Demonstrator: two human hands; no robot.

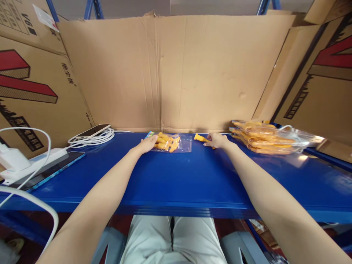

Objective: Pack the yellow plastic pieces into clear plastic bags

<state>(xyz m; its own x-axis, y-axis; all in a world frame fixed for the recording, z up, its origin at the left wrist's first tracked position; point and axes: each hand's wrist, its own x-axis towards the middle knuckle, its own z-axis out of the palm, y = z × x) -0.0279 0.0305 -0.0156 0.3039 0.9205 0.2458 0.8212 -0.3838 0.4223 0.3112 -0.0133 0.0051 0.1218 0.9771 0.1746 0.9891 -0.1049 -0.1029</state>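
Note:
On the blue shelf top, a clear plastic bag (184, 143) lies flat with several yellow-orange plastic pieces (167, 142) inside. My left hand (147, 144) grips its left end, where a bit of colourful printed header shows. To the right of the bag, a yellow-orange plastic piece with a flared end (201, 138) sticks out from under my right hand (217, 140). The fingers of that hand are closed around the piece and hide part of it. A short gap separates it from the bag.
A pile of clear bags with orange pieces (264, 137) sits at the right. Left are a phone (94, 130), a coiled white cable (106, 138), a tablet-like device (59, 167) and a power strip (41, 163). Cardboard (220, 73) walls the back; boxes flank both sides.

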